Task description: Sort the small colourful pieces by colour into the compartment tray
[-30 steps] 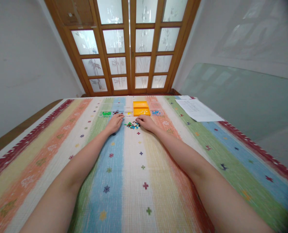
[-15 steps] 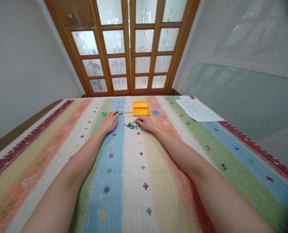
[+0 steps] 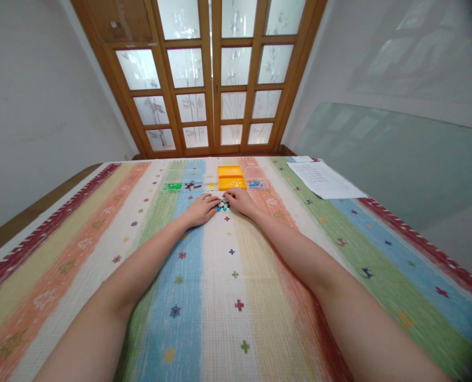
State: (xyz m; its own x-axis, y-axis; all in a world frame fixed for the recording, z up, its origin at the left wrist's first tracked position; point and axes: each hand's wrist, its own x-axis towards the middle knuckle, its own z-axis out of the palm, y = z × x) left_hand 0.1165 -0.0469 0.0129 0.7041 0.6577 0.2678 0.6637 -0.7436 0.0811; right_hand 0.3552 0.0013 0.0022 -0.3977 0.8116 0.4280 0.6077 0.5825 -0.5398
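Note:
A small heap of mixed colored bits [image 3: 222,206] lies on the striped cloth, partly covered by my fingers. My left hand [image 3: 201,210] reaches over its left side, fingers bent and pressed together at the bits. From the right, my right hand [image 3: 239,200] pinches at the heap's far edge. Whatever either hand holds is too small to make out. Just beyond the hands is a row of small open boxes: green bits [image 3: 174,187], dark red bits [image 3: 192,186], yellow bits [image 3: 211,187], an orange box [image 3: 232,171] with pale bits, and blue bits [image 3: 255,184].
The striped tablecloth [image 3: 220,297] covers the whole table. Printed paper sheets [image 3: 319,179] lie at the far right. Beyond the table stand wooden doors with glass panes [image 3: 234,74], and a pale glass-like panel [image 3: 383,159] leans by the right wall.
My left hand has moved right and nearer, from the dark red bits' box to the heap, uncovering that box. My right hand stays at the heap, shifted very slightly.

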